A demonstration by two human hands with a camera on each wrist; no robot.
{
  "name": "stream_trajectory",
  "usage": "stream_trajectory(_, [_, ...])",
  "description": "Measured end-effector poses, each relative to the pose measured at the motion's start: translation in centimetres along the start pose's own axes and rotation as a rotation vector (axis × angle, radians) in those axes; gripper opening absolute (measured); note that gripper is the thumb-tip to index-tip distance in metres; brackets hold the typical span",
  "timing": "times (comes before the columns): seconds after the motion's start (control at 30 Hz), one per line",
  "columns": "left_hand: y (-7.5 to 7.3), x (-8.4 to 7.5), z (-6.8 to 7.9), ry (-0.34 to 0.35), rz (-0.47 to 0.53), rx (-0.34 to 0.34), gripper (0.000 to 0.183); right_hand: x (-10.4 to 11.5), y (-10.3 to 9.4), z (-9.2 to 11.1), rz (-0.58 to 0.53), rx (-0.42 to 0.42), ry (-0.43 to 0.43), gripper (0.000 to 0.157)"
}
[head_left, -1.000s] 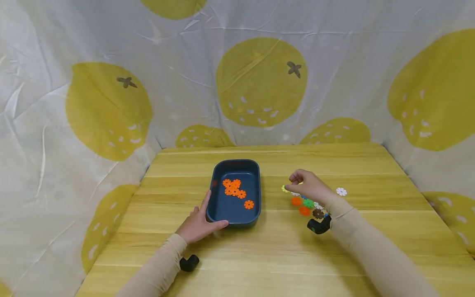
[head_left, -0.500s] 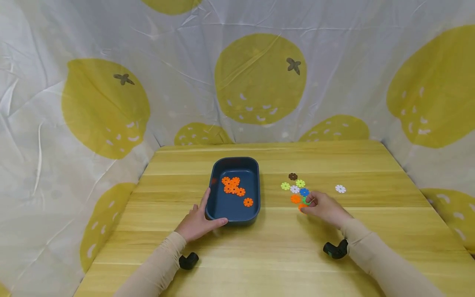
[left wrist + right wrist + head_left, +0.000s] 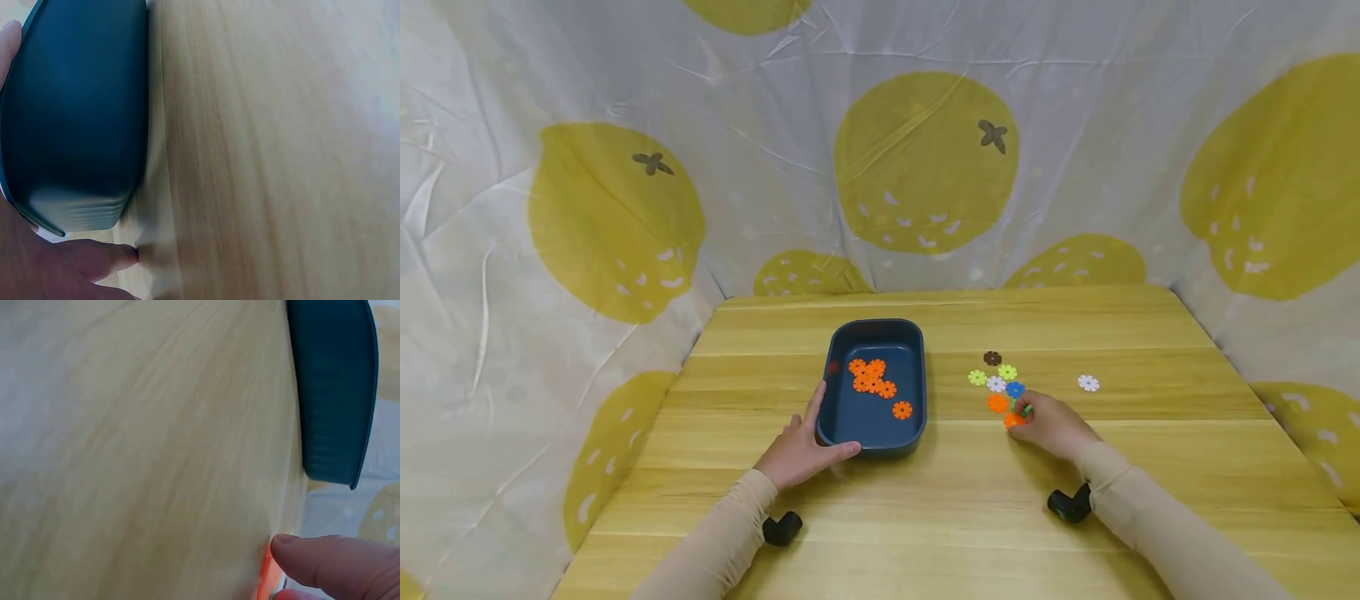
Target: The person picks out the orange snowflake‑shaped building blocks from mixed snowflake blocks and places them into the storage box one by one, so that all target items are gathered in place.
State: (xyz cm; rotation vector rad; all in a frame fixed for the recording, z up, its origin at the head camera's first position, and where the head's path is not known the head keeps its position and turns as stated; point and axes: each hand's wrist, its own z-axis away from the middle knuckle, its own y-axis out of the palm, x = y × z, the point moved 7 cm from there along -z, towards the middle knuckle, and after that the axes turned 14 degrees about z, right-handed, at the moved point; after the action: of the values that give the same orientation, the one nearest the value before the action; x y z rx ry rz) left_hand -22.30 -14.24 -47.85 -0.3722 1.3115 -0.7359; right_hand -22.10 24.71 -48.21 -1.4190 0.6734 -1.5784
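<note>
My left hand (image 3: 799, 454) rests against the near left corner of a dark blue tray (image 3: 922, 392), thumb along the near rim and index finger along the left side. Several orange snowflake discs (image 3: 902, 410) lie inside the tray. To the right, my right hand (image 3: 1054, 425) is low at the table with curled fingers, pinching the edge of an orange snowflake disc (image 3: 1012, 421). In the right wrist view the thumb (image 3: 325, 556) meets that disc's edge. A green disc (image 3: 1027, 410) shows partly beneath the fingers. Another orange disc (image 3: 997, 403) lies just beyond.
Loose discs lie past my right hand: brown (image 3: 992, 358), yellow-green (image 3: 977, 377), white (image 3: 996, 384) and blue (image 3: 1015, 389). A separate white disc (image 3: 1088, 383) sits farther right. A lemon-print curtain (image 3: 925, 167) hangs behind the wooden table (image 3: 940, 517).
My right hand has come from above the far discs towards me, down to the near orange disc, uncovering the brown, blue and yellow-green ones. My left hand and the tray stay put.
</note>
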Motion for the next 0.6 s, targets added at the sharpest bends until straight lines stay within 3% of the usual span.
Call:
stream_trajectory(0.37, [-0.09, -0.11, -0.01, -0.01, 0.0, 0.001, 0.121, 0.58, -0.2, -0.63, 0.09, 0.042, -0.003, 0.026])
stream_trajectory(0.6, [0.0, 0.04, -0.06, -0.007, -0.008, -0.002, 0.121, 0.38, -0.01, -0.79, 0.089, 0.052, 0.012, 0.028])
